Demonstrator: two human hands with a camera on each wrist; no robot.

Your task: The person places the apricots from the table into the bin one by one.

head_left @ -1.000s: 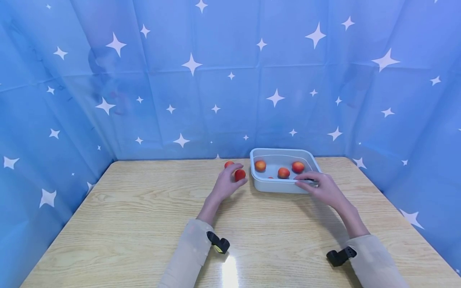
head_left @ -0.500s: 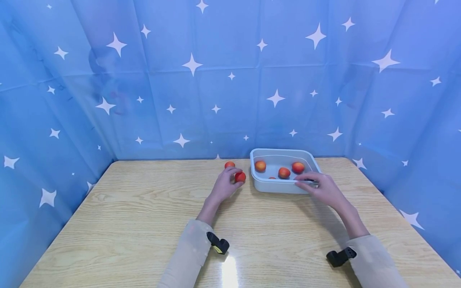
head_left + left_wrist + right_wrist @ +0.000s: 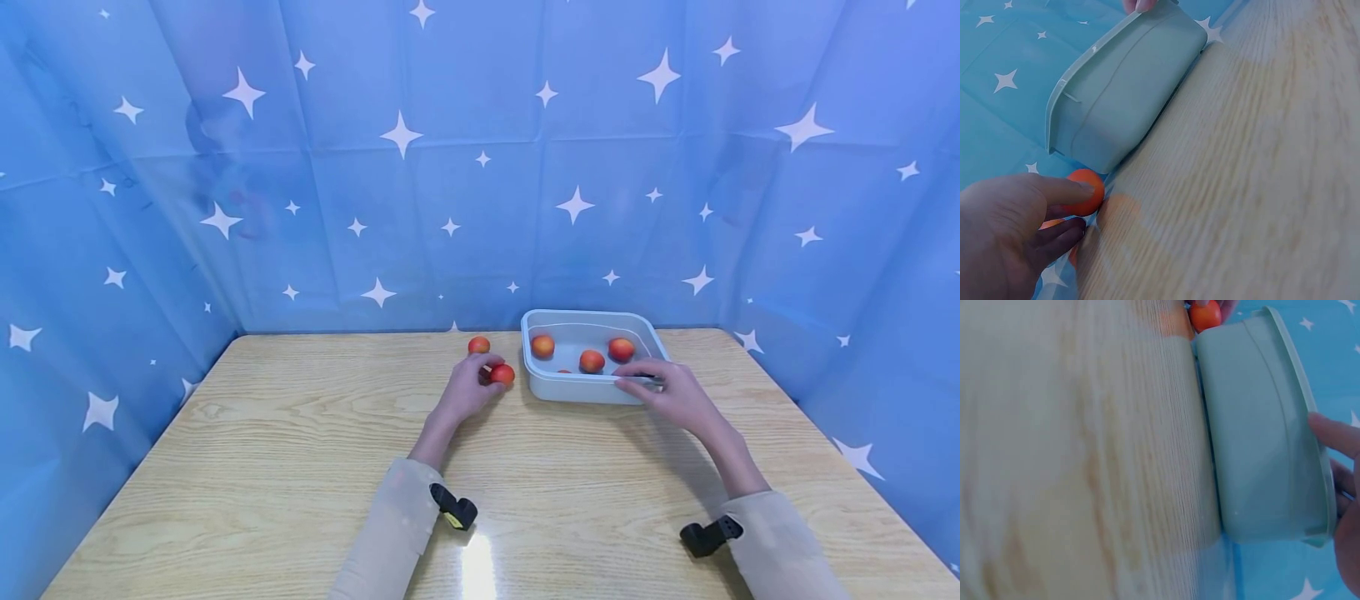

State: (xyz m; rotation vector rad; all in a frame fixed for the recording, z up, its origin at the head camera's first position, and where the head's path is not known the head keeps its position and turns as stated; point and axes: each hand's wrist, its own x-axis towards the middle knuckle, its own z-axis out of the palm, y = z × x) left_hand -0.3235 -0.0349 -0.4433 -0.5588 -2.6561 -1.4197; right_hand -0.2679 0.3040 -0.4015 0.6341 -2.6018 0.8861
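Observation:
My left hand [image 3: 467,390] pinches a small round red-orange fruit [image 3: 502,375] low over the table, left of the plastic container. In the left wrist view the thumb lies on that fruit [image 3: 1089,192], with fingers curled beneath it. A second such fruit [image 3: 478,344] rests just behind the hand. At the right, my right hand [image 3: 675,394] grips the near rim of the light blue container [image 3: 577,387], thumb outside and fingers inside. Several similar fruits, including one at the right [image 3: 621,348], lie in the container; the near wall partly hides one.
The wooden table [image 3: 285,467] carries everything and ends at a blue star-patterned curtain [image 3: 480,200] just behind the container. Curtain also hangs along both sides. Black wrist cameras sit on the left sleeve [image 3: 390,533] and the right sleeve [image 3: 780,542].
My left hand has come slightly lower and nearer, its thumb and fingers closing in on the fruit, which shifted slightly toward me. The right hand and container stay put.

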